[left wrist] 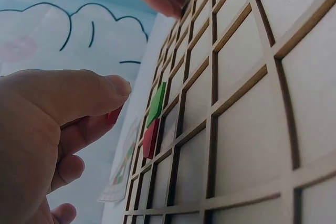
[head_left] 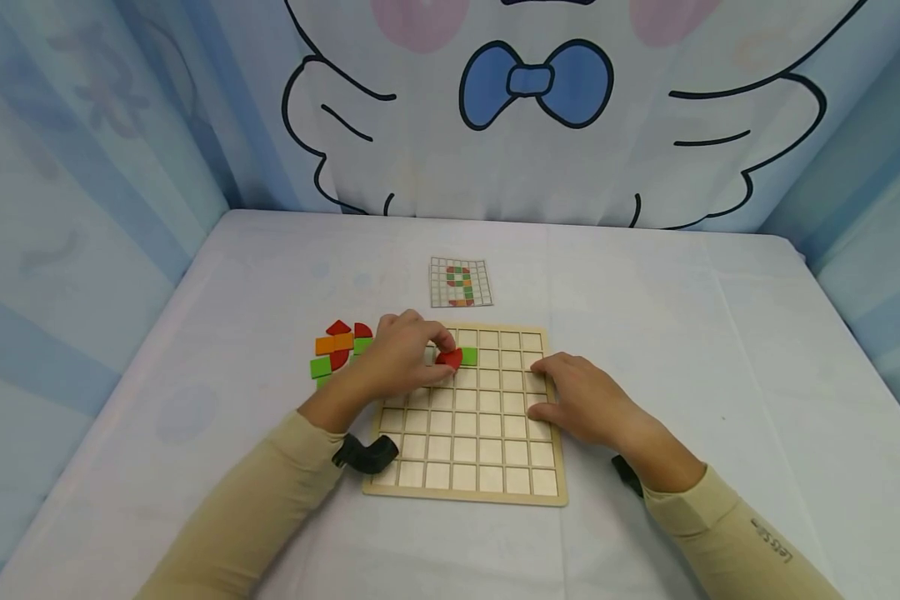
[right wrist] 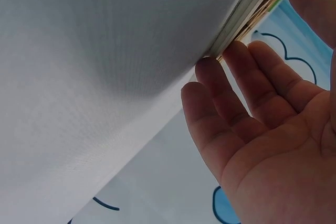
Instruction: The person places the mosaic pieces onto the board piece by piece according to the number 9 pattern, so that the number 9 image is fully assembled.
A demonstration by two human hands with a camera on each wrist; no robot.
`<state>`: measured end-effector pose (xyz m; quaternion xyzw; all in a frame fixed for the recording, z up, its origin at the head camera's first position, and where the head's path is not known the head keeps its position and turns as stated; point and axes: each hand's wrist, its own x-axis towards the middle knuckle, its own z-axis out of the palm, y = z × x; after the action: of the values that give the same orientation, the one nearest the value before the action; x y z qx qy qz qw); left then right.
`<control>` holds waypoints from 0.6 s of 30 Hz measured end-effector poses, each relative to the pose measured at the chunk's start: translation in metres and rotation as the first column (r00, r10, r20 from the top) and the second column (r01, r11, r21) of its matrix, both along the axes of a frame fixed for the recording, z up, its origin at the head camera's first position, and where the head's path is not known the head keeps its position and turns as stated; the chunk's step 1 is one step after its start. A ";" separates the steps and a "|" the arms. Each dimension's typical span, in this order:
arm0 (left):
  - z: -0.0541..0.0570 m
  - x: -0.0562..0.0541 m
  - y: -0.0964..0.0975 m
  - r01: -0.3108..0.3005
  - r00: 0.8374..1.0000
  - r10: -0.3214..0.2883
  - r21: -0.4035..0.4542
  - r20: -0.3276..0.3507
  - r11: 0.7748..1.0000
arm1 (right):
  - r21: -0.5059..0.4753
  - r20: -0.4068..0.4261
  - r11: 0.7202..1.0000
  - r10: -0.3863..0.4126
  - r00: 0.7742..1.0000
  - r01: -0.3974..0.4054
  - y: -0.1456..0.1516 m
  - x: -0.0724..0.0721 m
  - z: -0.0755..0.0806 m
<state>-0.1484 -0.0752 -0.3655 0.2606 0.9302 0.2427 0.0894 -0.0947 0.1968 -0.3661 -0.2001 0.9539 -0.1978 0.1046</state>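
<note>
A light wooden grid board [head_left: 465,498] lies on the table. Over its upper left part, my left hand [head_left: 401,354] pinches a small red piece [left wrist: 114,115] between thumb and finger; most of that piece is hidden by the fingers. Just below it in the grid sits another red piece [left wrist: 150,139], beside a green square piece [head_left: 469,357]. My right hand [head_left: 588,400] rests at the board's right edge, thumb and fingers apart on the frame. In the right wrist view its fingers [right wrist: 202,106] are loosely extended along the edge.
Left of the board, partly behind the left forearm, lie loose pieces: a red triangle [head_left: 338,327], orange pieces [head_left: 333,342], green squares [head_left: 320,367] and red quarter-rounds [head_left: 363,331]. A pattern card [head_left: 461,282] lies beyond the board. A printed curtain [head_left: 532,167] stands behind the table.
</note>
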 end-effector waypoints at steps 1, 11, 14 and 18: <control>0.000 0.000 0.002 0.002 1.000 -0.002 -0.004 0.001 1.000 | 0.000 0.001 1.000 0.000 1.000 0.000 0.000 0.000 0.000; 0.000 -0.003 0.015 0.041 0.999 -0.041 0.001 -0.005 0.999 | -0.006 0.006 1.000 -0.005 1.000 0.005 0.000 0.000 0.000; -0.001 -0.004 0.017 0.057 0.998 -0.057 0.002 -0.011 0.998 | -0.008 0.008 1.000 -0.006 1.000 0.006 0.000 0.000 0.000; -0.002 -0.006 0.020 0.075 0.997 -0.075 0.005 -0.005 0.997 | -0.011 0.007 1.000 -0.006 1.000 0.006 0.000 0.000 0.000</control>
<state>-0.1542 -0.0547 -0.3671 0.2962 0.9193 0.2410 0.0955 -0.0944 0.1969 -0.3658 -0.1973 0.9529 -0.2042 0.1062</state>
